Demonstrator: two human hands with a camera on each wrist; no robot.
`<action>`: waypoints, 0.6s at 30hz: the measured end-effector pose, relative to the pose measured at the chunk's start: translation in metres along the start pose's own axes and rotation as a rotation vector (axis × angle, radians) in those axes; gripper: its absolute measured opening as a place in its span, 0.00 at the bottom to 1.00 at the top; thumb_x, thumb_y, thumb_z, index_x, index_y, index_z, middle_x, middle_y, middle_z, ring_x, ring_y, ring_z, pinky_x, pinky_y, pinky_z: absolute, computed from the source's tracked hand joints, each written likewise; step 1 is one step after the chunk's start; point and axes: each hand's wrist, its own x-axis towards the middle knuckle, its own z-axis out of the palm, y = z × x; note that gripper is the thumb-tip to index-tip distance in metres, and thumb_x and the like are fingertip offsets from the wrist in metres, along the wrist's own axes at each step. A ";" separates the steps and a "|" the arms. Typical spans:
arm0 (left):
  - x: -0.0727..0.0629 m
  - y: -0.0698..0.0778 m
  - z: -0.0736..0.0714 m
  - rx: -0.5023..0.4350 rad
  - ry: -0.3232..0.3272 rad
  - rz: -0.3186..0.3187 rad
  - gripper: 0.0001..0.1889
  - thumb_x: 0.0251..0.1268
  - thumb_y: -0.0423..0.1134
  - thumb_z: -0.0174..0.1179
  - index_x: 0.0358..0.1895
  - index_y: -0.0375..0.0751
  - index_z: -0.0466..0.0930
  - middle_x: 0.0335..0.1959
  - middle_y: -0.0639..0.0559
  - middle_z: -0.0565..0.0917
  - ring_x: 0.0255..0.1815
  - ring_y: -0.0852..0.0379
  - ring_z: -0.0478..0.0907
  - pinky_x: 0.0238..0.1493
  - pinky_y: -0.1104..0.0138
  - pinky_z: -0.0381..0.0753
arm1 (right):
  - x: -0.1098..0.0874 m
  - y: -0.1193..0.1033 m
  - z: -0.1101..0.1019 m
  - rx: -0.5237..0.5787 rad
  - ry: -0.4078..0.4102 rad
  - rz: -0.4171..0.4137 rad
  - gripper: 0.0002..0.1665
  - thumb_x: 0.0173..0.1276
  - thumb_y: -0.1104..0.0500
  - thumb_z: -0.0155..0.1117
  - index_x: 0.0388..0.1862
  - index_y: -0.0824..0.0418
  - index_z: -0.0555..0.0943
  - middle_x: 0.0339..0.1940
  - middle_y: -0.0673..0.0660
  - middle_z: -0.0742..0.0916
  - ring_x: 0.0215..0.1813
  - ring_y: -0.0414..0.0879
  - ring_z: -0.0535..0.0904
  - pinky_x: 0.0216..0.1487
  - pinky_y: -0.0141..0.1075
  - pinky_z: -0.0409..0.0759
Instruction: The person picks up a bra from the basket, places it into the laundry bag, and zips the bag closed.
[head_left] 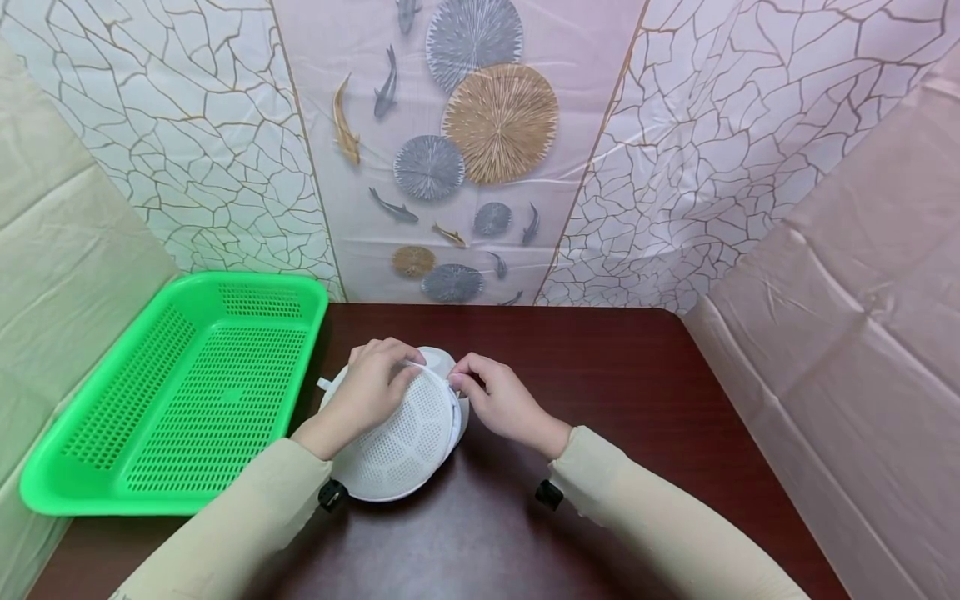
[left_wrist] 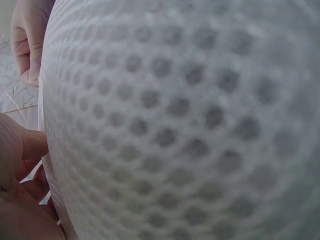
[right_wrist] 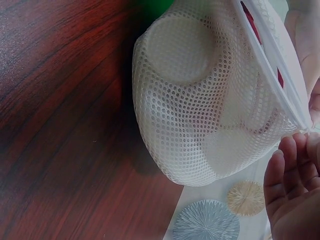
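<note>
We have a white mesh bag (head_left: 393,442) on the bench (head_left: 622,383), left of the middle and just right of a green basket (head_left: 225,367). Its round, flat face is tipped up toward us, longest from the near side to the upper far side, while the body bulges out behind it to the far right. A small white tab (head_left: 324,384) sticks out from its left edge, toward the basket. Along the rim, the right wrist view shows a narrow slit with dark red showing through.

Our left hand (head_left: 377,387) pinches the upper rim between thumb and fingers; our right hand (head_left: 501,398) has its fingertips pinched on the rim's right side.

The basket's long side runs close along the left, so we have little room there. A strip of bench separates the bag from the back edge, where the patterned wall covering (head_left: 450,208) begins. Our broadest room lies rightward, as far as the pinkish side drape (head_left: 847,333).
</note>
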 end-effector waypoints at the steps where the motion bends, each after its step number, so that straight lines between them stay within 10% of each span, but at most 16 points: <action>1: 0.000 0.000 0.000 -0.001 -0.001 -0.001 0.04 0.65 0.34 0.62 0.41 0.44 0.83 0.43 0.53 0.82 0.47 0.50 0.74 0.54 0.51 0.60 | 0.000 0.000 0.000 -0.001 0.000 0.001 0.04 0.72 0.60 0.59 0.36 0.52 0.78 0.31 0.48 0.82 0.34 0.38 0.77 0.38 0.34 0.77; 18: 0.000 -0.005 -0.003 -0.019 0.023 -0.031 0.05 0.64 0.34 0.62 0.41 0.44 0.83 0.43 0.51 0.82 0.47 0.49 0.74 0.54 0.52 0.60 | -0.001 0.003 0.000 -0.017 -0.002 -0.009 0.03 0.72 0.60 0.59 0.37 0.53 0.79 0.30 0.49 0.82 0.33 0.38 0.77 0.36 0.34 0.77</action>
